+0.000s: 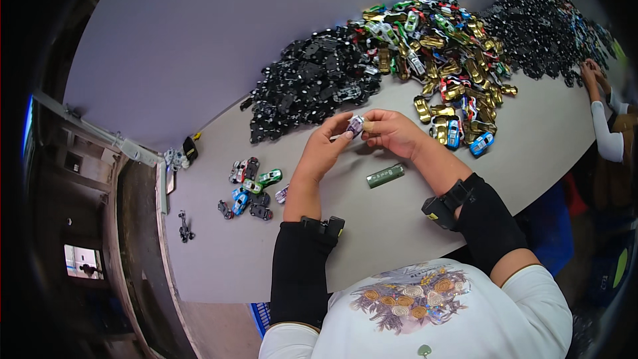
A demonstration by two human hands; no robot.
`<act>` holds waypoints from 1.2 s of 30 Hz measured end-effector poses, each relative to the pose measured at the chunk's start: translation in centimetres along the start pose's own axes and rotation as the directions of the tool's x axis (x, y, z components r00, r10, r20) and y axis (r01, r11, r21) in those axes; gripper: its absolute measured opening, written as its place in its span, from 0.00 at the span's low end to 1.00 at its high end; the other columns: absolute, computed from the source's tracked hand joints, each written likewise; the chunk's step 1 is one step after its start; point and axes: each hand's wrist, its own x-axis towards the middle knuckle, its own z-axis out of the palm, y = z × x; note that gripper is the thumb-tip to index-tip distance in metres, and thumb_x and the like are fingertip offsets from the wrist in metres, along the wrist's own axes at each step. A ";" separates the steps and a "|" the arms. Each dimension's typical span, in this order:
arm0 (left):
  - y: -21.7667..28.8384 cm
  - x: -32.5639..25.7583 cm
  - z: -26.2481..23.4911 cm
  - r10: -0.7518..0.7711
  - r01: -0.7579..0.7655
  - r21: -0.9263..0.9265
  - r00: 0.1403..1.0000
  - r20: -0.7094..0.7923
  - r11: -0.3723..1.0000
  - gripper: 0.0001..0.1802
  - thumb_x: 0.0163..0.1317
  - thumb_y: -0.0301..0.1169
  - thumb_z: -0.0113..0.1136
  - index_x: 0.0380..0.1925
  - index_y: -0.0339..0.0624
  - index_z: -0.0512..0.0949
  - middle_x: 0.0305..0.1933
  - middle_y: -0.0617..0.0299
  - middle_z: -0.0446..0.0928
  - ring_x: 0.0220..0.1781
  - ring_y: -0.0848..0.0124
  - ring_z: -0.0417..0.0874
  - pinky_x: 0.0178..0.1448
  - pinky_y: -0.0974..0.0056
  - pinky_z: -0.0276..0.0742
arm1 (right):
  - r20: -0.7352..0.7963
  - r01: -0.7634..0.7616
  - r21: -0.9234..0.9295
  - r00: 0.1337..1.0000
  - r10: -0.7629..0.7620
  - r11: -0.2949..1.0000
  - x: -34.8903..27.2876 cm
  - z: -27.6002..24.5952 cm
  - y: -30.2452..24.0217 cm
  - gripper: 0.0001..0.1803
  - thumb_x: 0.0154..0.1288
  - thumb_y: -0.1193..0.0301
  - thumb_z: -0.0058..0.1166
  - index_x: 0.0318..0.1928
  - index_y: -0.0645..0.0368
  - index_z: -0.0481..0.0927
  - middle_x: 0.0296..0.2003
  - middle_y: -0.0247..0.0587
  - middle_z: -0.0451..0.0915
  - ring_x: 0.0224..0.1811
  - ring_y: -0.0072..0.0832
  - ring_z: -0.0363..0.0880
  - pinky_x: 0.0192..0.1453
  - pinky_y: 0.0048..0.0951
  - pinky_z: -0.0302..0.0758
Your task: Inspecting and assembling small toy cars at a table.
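Observation:
A small white-and-purple toy car [355,125] is held up over the table between both hands. My left hand [327,141] grips its near left side with thumb and fingers. From the other side, my right hand [393,131] pinches it with closed fingertips. Part of the car is hidden by the fingers. Below my right hand lies a dark green oblong object [385,176], its kind unclear. A second white-and-purple toy car [282,194] rests beside my left forearm, partly covered by it.
Beyond my hands stand a heap of black car chassis [312,76] and a heap of gold and coloured car bodies [458,60]. Several toy cars [251,186] are grouped at left, near a black part [185,227]. Another person's hands [593,76] are at far right, by a second black heap [535,36].

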 end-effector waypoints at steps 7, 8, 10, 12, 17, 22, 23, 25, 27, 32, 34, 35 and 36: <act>0.2 0.9 -1.5 -0.212 0.212 0.005 0.977 -0.033 0.977 0.13 0.64 0.29 0.59 0.49 0.42 0.78 0.39 0.69 0.79 0.36 0.81 0.74 0.38 0.74 0.70 | -0.204 -0.049 -0.600 0.975 -0.093 0.799 1.0 0.5 -0.2 0.15 0.63 0.69 0.60 0.47 0.61 0.76 0.39 0.37 0.79 0.37 0.27 0.79 0.43 0.27 0.78; 0.2 1.0 -1.8 -0.256 0.256 -0.022 0.967 -0.008 0.967 0.13 0.63 0.29 0.59 0.48 0.42 0.79 0.38 0.69 0.79 0.35 0.81 0.74 0.36 0.74 0.70 | -0.209 -0.055 -0.593 0.974 -0.087 0.804 1.1 0.7 0.1 0.15 0.63 0.69 0.60 0.47 0.61 0.76 0.39 0.37 0.79 0.37 0.27 0.79 0.43 0.27 0.78; -0.2 1.8 -1.4 -0.302 0.303 -0.051 0.953 0.028 0.952 0.13 0.62 0.30 0.60 0.47 0.42 0.79 0.37 0.68 0.79 0.33 0.81 0.74 0.34 0.74 0.69 | 0.424 0.462 -0.878 0.634 -0.647 -0.122 0.9 0.8 0.1 0.21 0.55 0.74 0.62 0.51 0.58 0.75 0.44 0.40 0.79 0.44 0.36 0.78 0.50 0.34 0.76; -0.3 2.5 -1.1 -0.349 0.373 -0.262 0.927 0.135 0.890 0.12 0.62 0.29 0.59 0.46 0.42 0.80 0.37 0.69 0.79 0.33 0.82 0.74 0.34 0.74 0.70 | 0.474 0.477 -0.866 0.690 -0.547 -0.149 0.3 1.2 -0.2 0.26 0.50 0.75 0.63 0.53 0.55 0.75 0.46 0.41 0.77 0.50 0.43 0.74 0.55 0.39 0.73; -1.2 4.8 -1.6 -0.076 0.082 0.162 0.996 -0.044 0.983 0.12 0.62 0.28 0.58 0.46 0.42 0.81 0.38 0.64 0.80 0.33 0.72 0.78 0.36 0.67 0.74 | 0.339 0.307 -0.939 0.754 -0.563 -0.154 -0.5 2.0 -0.9 0.26 0.50 0.73 0.64 0.52 0.55 0.75 0.43 0.40 0.77 0.49 0.43 0.74 0.52 0.38 0.73; 1.9 6.9 -0.4 0.528 -0.259 0.870 0.849 -0.003 0.420 0.20 0.57 0.29 0.62 0.52 0.46 0.77 0.51 0.58 0.77 0.53 0.55 0.74 0.57 0.56 0.71 | 0.279 0.188 -0.958 0.789 -0.548 -0.217 0.3 0.3 -0.4 0.22 0.50 0.70 0.63 0.48 0.55 0.76 0.40 0.42 0.76 0.45 0.44 0.73 0.49 0.40 0.73; 1.8 7.4 -0.3 0.447 -0.225 0.889 0.894 0.025 0.400 0.22 0.56 0.28 0.62 0.54 0.47 0.76 0.55 0.61 0.74 0.59 0.56 0.70 0.60 0.55 0.69 | 0.278 0.158 -0.950 0.823 -0.495 -0.271 0.5 -0.2 -0.2 0.21 0.50 0.69 0.63 0.46 0.55 0.76 0.39 0.42 0.76 0.44 0.44 0.73 0.48 0.41 0.73; 1.1 8.2 0.3 0.409 -0.173 0.925 0.912 0.020 0.338 0.22 0.56 0.28 0.63 0.53 0.48 0.76 0.55 0.62 0.75 0.59 0.56 0.70 0.61 0.54 0.69 | 0.273 0.153 -0.950 0.829 -0.488 -0.271 0.4 0.1 -0.3 0.19 0.50 0.68 0.63 0.45 0.55 0.77 0.38 0.42 0.76 0.45 0.44 0.73 0.50 0.41 0.72; 0.9 8.5 0.2 0.308 -0.113 0.949 0.951 0.018 0.293 0.23 0.54 0.28 0.65 0.52 0.49 0.77 0.55 0.62 0.74 0.60 0.57 0.69 0.63 0.53 0.66 | 0.226 0.120 -0.964 0.844 -0.486 -0.239 -0.2 0.3 0.2 0.19 0.50 0.68 0.63 0.45 0.55 0.77 0.38 0.41 0.75 0.45 0.43 0.73 0.50 0.42 0.71; 1.3 5.7 0.0 0.415 -0.170 0.910 0.910 -0.003 0.379 0.21 0.50 0.26 0.66 0.46 0.43 0.76 0.53 0.59 0.74 0.62 0.55 0.67 0.66 0.53 0.62 | 0.214 0.118 -0.969 0.838 -0.502 -0.215 -0.2 0.6 -0.4 0.17 0.50 0.69 0.62 0.43 0.55 0.77 0.39 0.41 0.75 0.48 0.43 0.73 0.51 0.41 0.72; 1.1 3.8 0.7 0.560 -0.255 0.864 0.828 -0.037 0.435 0.21 0.51 0.23 0.64 0.47 0.40 0.71 0.45 0.55 0.75 0.55 0.56 0.73 0.59 0.55 0.69 | 0.214 0.102 -0.967 0.827 -0.520 -0.236 0.2 -0.3 -0.6 0.17 0.50 0.69 0.62 0.43 0.55 0.77 0.39 0.41 0.76 0.47 0.43 0.74 0.50 0.41 0.72; 0.2 3.5 1.0 0.566 -0.274 0.861 0.824 -0.020 0.428 0.21 0.51 0.23 0.64 0.47 0.40 0.71 0.45 0.55 0.75 0.55 0.56 0.73 0.59 0.55 0.69 | 0.219 0.096 -0.962 0.831 -0.511 -0.256 0.2 -1.0 -0.6 0.17 0.50 0.69 0.61 0.43 0.55 0.77 0.39 0.41 0.75 0.46 0.43 0.73 0.50 0.41 0.72; -0.8 2.3 0.8 0.406 -0.138 0.684 0.879 -0.248 0.716 0.21 0.52 0.22 0.63 0.46 0.40 0.69 0.41 0.56 0.75 0.47 0.62 0.76 0.50 0.60 0.72 | 0.242 0.115 -0.955 0.837 -0.490 -0.275 0.2 -0.6 -0.3 0.18 0.50 0.69 0.61 0.44 0.55 0.77 0.38 0.41 0.75 0.45 0.44 0.73 0.50 0.41 0.71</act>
